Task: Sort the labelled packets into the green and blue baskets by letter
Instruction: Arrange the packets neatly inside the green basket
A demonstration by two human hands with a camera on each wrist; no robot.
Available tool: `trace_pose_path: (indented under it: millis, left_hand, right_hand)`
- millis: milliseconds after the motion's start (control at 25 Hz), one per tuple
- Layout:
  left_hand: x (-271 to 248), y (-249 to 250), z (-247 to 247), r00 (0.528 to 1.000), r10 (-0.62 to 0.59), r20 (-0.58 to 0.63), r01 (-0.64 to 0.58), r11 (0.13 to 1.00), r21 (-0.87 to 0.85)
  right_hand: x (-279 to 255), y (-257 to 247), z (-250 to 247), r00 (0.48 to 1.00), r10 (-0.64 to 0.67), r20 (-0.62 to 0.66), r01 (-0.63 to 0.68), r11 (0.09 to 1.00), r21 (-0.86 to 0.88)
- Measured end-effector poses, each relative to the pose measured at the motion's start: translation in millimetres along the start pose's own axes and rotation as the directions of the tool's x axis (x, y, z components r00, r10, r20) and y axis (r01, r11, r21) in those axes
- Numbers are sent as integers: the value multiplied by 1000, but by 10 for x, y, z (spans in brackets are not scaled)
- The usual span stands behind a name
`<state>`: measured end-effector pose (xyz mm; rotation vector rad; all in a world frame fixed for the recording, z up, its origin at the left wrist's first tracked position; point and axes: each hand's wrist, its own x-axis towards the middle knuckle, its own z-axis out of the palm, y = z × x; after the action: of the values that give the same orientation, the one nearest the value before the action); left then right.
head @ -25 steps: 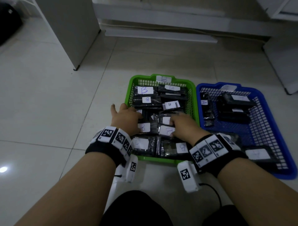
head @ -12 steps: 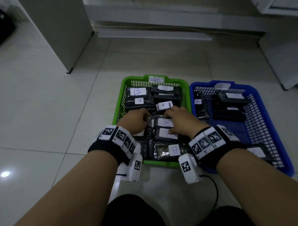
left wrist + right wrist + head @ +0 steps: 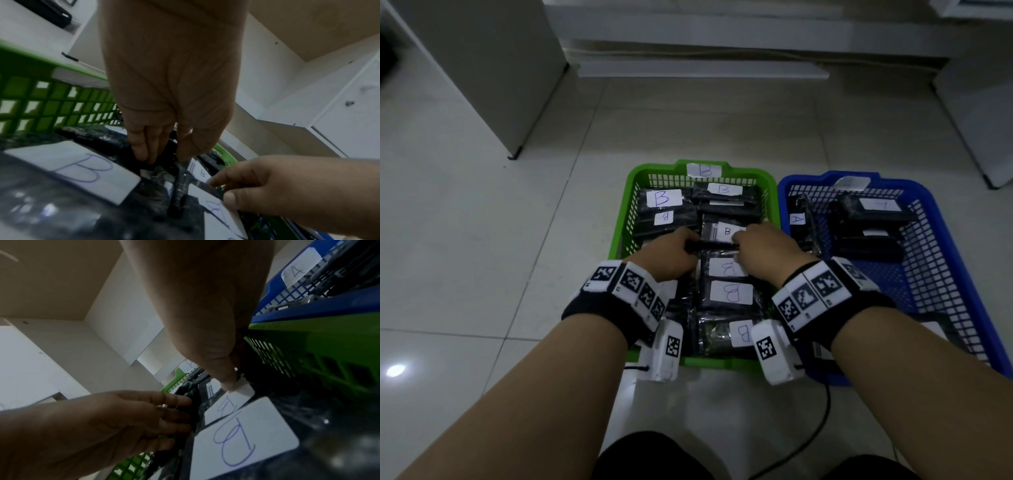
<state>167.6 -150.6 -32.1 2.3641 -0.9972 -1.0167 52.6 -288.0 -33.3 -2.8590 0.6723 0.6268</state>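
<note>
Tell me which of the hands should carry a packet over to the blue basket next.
Right hand, probably: it is nearer the blue plastic basket; the left hand is farther away.

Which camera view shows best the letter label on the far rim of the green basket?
The head view: the rim label on the green basket faces the camera and reads B. The right wrist view shows only a small, cut-off piece of it. The left wrist view shows it blurred, its letter unreadable.

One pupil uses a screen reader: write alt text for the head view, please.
Both hands, left hand and right hand, reach into a green basket full of black packets labelled B; a blue basket stands beside it.
</note>
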Motion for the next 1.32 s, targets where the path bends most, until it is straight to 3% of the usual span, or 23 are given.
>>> trace_pose_path:
  millis: [160, 280, 360, 440, 480, 520, 600, 720, 840, 920, 960, 1080, 1160, 1320]
  left_hand:
    - [66, 149, 98, 992, 2, 124, 3, 999, -43]
    - [81, 206, 142, 989, -5, 146, -9, 996, 94]
    - [50, 231, 91, 997, 69, -34, -63, 987, 148]
    - [27, 206, 18, 954, 124, -272, -79, 982, 170]
    - [31, 174, -10, 931, 144, -334, -62, 968, 245]
    - [28, 133, -20, 937, 139, -320, -20, 937, 348]
    - [6, 70, -20, 986, 43, -161, 36, 890, 454]
    - [-41, 41, -60, 999, 30, -14, -22, 915, 402]
    - [-261, -39, -124, 982, 62, -179, -8, 959, 284]
    - [-437, -146, -102, 946, -55, -319, 130, 967, 217]
    - [-526, -188, -80, 934, -142, -329, 205, 964, 167]
    - [-760, -295, -1, 944, -268, -190, 288, 954, 87]
    - [-847, -338, 4, 970, -223, -100, 234, 966, 114]
    - [-1207, -466, -151, 992, -124, -32, 126, 987, 95]
  right_hand:
    - [-16, 20, 13, 999, 6, -41, -5, 1000, 18]
    - [-104, 76, 56, 999, -27, 16, 27, 1000, 2]
    - [-158, 112, 86, 999, -44, 2, 44, 998, 42]
    - [-207, 125, 116, 996, -55, -71, 64, 988, 137]
    - [-222, 124, 130, 992, -62, -112, 81, 981, 173]
    - [-248, 122, 146, 988, -68, -138, 94, 977, 189]
    - [-302, 107, 166, 987, -73, -146, 99, 979, 179]
    - [-378, 115, 209, 988, -57, -145, 88, 972, 219]
    - [-560, 94, 247, 979, -8, -205, 71, 952, 299]
    - [-739, 65, 271, 970, 76, -229, 12, 933, 360]
    - [-838, 52, 273, 966, 129, -223, -35, 924, 380]
    - [-1089, 34, 292, 976, 184, -113, -119, 894, 432]
    - [-1237, 33, 276, 985, 156, -67, -103, 863, 495]
    - [-1653, 220, 197, 984, 176, -35, -134, 849, 512]
